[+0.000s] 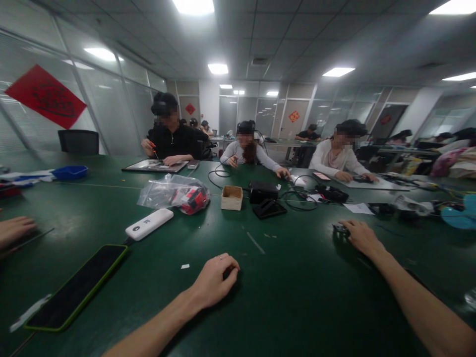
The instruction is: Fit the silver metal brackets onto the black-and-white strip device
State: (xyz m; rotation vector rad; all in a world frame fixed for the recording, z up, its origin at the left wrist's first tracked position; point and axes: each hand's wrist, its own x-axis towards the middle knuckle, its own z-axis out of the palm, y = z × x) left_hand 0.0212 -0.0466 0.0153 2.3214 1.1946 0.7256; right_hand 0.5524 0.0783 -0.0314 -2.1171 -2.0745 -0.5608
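My left hand [217, 281] rests on the green table in the lower middle, its fingers curled in and the thumb close to the index finger. Nothing shows in it, and a ring is on one finger. Nearby on its left lies a small white scrap [185, 267]. Farther right, my right hand [363, 238] reaches forward with its fingertips closed on a small dark, metallic-looking part [339, 228]. That part sits at or just above the tabletop; its kind is too small and blurred to tell.
Ahead are a small open box [231, 198], a black device [263, 192], a clear plastic bag [158, 192] with red and black contents, and cables. A white power bank [149, 224] and phone [80, 287] lie left. Another person's hand [17, 231] is at the left edge. Several people sit opposite.
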